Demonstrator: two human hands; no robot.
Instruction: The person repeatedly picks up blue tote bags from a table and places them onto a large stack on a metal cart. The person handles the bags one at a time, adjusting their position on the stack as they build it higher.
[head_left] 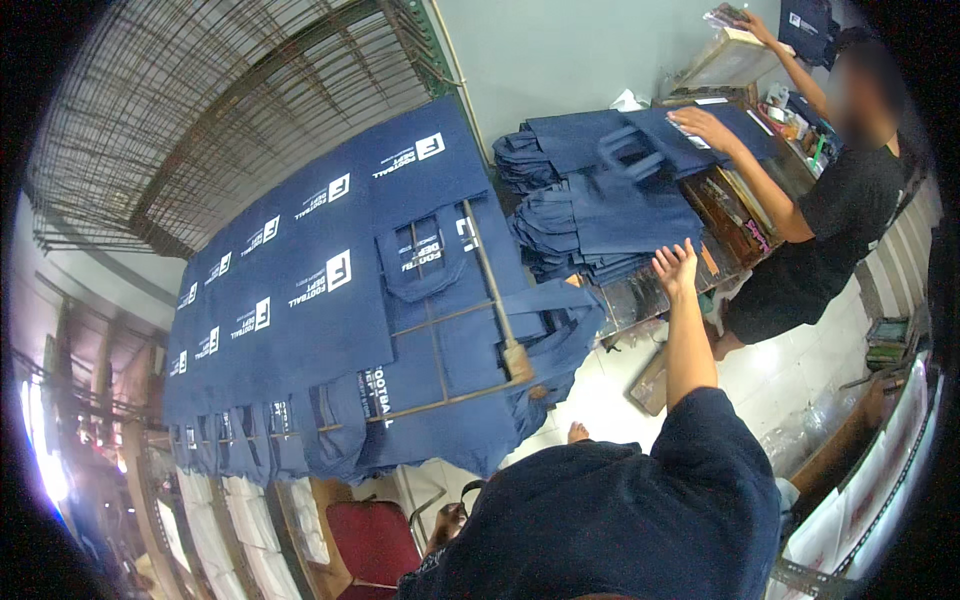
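Note:
My right hand (675,266) is raised with its palm turned up and fingers apart, holding nothing. Just beyond it lies a pile of navy fabric bags (620,215) with handles, on a dark worktable (640,298). Low beside my body, my left hand (452,522) shows small and dark; its fingers are too unclear to read. To my left, navy bags with white prints (310,270) lie in overlapping rows across a wire drying rack (508,325). Some handles and edges hang down over the rack's near side.
At the table's far right, a co-worker (850,200) has one hand on a flat navy bag (745,135) and the other by a raised printing frame (735,60). Empty wire shelves (270,110) tilt up behind the rack. A red chair (370,540) stands below it.

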